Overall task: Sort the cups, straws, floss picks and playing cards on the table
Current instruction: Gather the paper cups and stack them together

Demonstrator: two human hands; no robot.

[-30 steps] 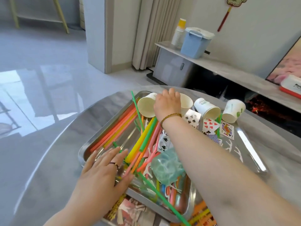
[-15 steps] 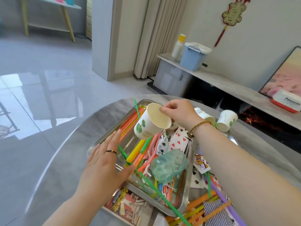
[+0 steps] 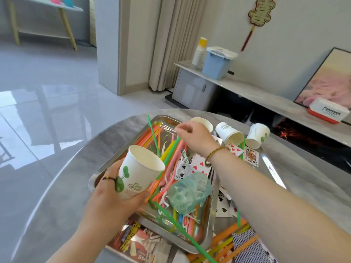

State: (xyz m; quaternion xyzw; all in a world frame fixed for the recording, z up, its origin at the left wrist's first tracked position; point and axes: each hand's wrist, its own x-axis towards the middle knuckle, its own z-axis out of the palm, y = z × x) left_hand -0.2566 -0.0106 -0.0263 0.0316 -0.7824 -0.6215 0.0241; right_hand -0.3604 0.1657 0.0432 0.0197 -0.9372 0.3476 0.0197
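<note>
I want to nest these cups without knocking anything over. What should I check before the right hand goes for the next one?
1. Grip of the left hand on the held cup: ok, fingers wrap its lower wall.
2. Mouth of the held cup free: ok, nothing visible inside.
3. Emptiness of the right hand: cannot tell, its fingertips are blurred.
4. Reach to the next cup: ok, it sits just beyond the right hand.
5. Path free of straws: not ok, they lie piled in the tray under the right hand.
</note>
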